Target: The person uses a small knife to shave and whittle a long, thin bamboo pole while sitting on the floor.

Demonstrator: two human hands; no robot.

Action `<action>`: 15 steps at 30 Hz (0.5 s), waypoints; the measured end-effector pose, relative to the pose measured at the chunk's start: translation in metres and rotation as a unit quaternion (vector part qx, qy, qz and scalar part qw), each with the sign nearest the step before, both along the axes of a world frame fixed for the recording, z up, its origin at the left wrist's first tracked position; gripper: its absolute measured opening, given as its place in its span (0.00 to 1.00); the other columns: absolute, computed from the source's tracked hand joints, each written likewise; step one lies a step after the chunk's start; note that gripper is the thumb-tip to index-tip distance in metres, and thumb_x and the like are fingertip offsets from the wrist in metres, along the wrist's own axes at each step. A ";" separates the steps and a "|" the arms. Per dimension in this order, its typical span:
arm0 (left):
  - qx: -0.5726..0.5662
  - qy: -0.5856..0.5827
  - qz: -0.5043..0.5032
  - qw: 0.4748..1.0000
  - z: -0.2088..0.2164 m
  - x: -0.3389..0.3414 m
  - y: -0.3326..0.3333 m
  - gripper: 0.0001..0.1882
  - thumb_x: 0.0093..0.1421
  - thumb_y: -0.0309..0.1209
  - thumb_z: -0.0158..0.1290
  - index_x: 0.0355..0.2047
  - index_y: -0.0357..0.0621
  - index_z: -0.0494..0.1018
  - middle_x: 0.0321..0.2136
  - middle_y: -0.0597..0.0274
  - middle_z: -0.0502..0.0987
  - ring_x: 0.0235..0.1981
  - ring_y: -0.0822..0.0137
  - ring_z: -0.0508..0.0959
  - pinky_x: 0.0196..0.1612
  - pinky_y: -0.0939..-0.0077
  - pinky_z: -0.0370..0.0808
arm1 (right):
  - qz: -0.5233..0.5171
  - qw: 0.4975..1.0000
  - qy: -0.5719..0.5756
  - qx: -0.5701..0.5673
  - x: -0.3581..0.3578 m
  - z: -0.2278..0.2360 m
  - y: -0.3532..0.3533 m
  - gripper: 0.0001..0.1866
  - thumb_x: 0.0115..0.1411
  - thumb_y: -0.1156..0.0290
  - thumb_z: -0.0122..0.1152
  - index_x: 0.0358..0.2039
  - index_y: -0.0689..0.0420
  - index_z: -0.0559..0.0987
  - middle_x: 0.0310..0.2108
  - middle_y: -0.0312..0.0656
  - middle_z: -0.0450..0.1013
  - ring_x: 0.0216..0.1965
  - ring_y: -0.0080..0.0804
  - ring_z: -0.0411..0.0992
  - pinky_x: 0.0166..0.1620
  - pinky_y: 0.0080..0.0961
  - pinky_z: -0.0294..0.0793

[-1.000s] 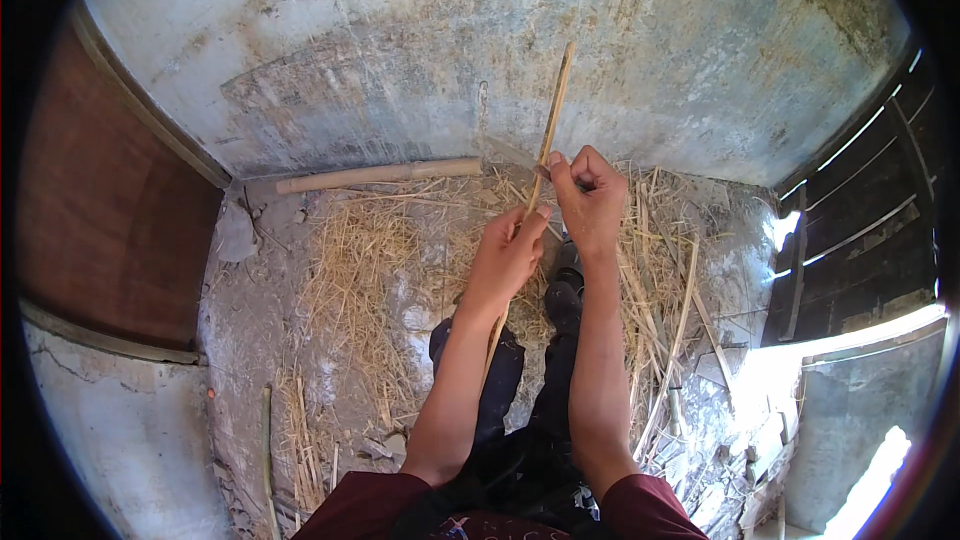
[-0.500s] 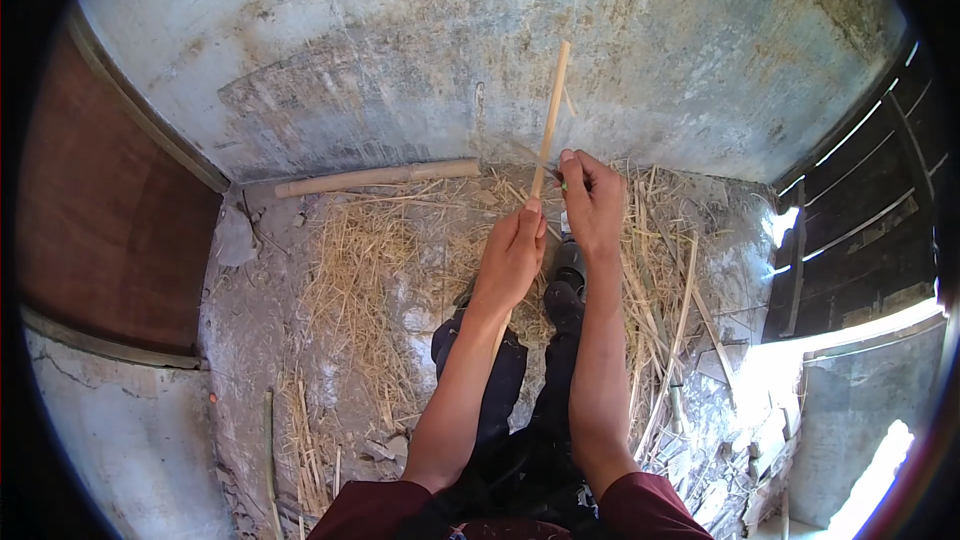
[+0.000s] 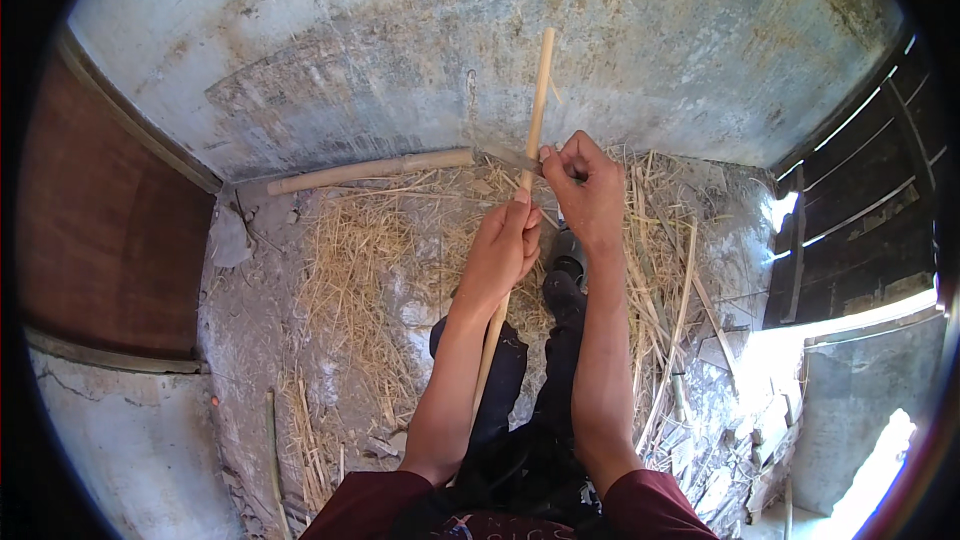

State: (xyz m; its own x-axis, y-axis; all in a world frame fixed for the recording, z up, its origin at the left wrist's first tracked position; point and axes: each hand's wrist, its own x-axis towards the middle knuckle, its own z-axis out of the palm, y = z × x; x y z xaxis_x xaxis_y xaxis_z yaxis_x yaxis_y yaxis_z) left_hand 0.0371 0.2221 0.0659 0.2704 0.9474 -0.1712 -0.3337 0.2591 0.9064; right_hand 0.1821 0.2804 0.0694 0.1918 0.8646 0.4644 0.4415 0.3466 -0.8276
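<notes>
My left hand [image 3: 503,248] is closed around a long, pale bamboo strip [image 3: 542,80]. The strip stands up past my fist toward the wall, and its lower part runs down along my forearm between my legs. A thin shaving curls off its right side near the top. My right hand [image 3: 588,192] is closed on a knife, whose handle is hidden in the fingers. The dark, narrow knife blade [image 3: 513,158] points left and crosses the strip just above my left hand; my right thumb lies close to the strip.
Straw-like bamboo shavings [image 3: 360,260] cover the floor. A thick bamboo pole [image 3: 370,171] lies along the foot of the stained wall [image 3: 400,50]. Long split strips [image 3: 685,310] are at the right, near slatted boards [image 3: 855,210]. A brown panel [image 3: 110,210] stands at the left.
The strip has shifted slightly left and up, and more of it shows below my left hand. My right hand has moved a little left and up, with the blade showing more plainly across the strip.
</notes>
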 end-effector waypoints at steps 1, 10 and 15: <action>0.011 0.015 0.011 1.000 -0.001 0.000 -0.001 0.24 0.82 0.50 0.39 0.30 0.50 0.63 0.17 0.76 0.56 0.14 0.81 0.53 0.16 0.78 0.51 | 0.004 1.000 -0.011 -0.005 0.001 0.001 -0.001 0.18 0.64 0.68 0.71 0.24 0.61 0.72 0.14 0.40 0.67 0.17 0.27 0.57 0.25 0.30 0.62; 0.072 0.082 0.049 0.993 -0.009 0.023 -0.003 0.24 0.82 0.50 0.41 0.30 0.49 0.65 0.18 0.78 0.56 0.16 0.82 0.53 0.19 0.79 0.51 | 0.052 0.993 0.107 0.004 0.010 -0.006 0.002 0.21 0.67 0.71 0.71 0.22 0.62 0.69 0.14 0.31 0.62 0.22 0.14 0.57 0.23 0.23 0.60; 0.051 0.074 0.030 0.996 -0.009 0.031 -0.004 0.24 0.82 0.50 0.41 0.30 0.49 0.64 0.18 0.78 0.55 0.16 0.82 0.54 0.20 0.79 0.51 | 0.048 0.993 0.110 0.018 0.015 -0.005 -0.001 0.21 0.68 0.73 0.69 0.21 0.62 0.69 0.15 0.28 0.61 0.22 0.13 0.57 0.24 0.19 0.61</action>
State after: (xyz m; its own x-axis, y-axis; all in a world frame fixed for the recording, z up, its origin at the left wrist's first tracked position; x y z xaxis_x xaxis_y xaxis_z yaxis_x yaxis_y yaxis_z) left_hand 0.0676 0.2180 0.0564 0.1927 0.9754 -0.1074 -0.2074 0.1475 0.9671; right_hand 0.1970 0.2793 0.0646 0.2099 0.8671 0.4518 0.2156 0.4097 -0.8864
